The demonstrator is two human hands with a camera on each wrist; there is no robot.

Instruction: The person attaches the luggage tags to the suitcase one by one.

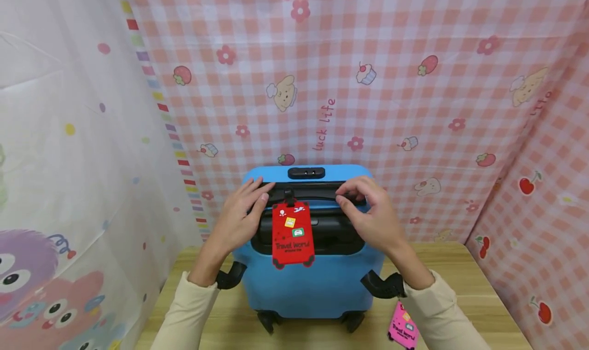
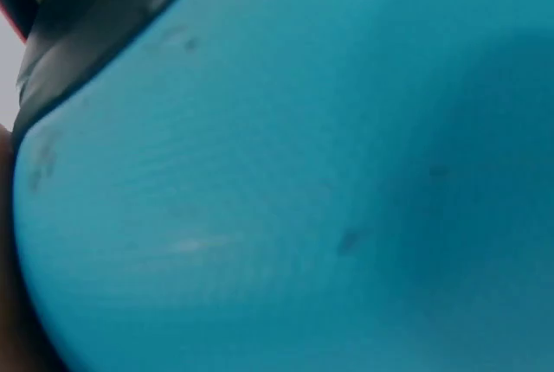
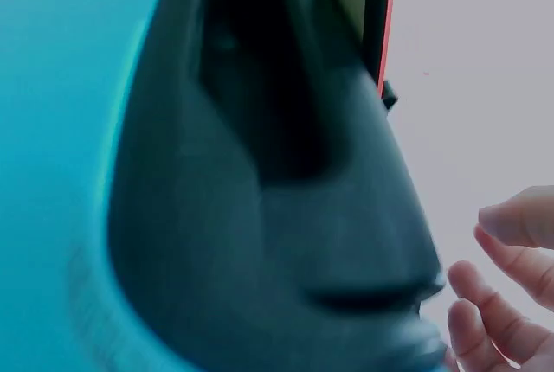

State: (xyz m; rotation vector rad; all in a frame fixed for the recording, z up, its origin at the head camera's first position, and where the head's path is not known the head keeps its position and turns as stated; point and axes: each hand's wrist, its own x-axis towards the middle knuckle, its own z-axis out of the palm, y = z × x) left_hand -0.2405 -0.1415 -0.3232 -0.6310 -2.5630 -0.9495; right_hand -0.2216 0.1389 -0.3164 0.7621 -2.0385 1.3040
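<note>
A blue suitcase (image 1: pixel 313 288) with black fittings stands upright in the head view. A red luggage tag (image 1: pixel 293 237) hangs by a black strap (image 1: pixel 289 195) from its black carry handle (image 1: pixel 317 192), left of the middle. My left hand (image 1: pixel 241 214) rests at the handle's left end with its fingers fairly straight. At the right end, my right hand (image 1: pixel 372 212) has thumb and fingers bent and apart, with nothing seen between them. In the right wrist view, fingers (image 3: pixel 498 311) show beside the suitcase's black recess (image 3: pixel 286 156). Blue shell (image 2: pixel 260 182) fills most of the left wrist view.
A pink luggage tag (image 1: pixel 403 325) lies on the wooden table (image 1: pixel 313 334), beside my right forearm. The suitcase's combination lock (image 1: pixel 306 173) is on top. Behind hangs a pink checked cloth (image 1: pixel 391 110), and a white patterned curtain (image 1: pixel 92 161) is at the left.
</note>
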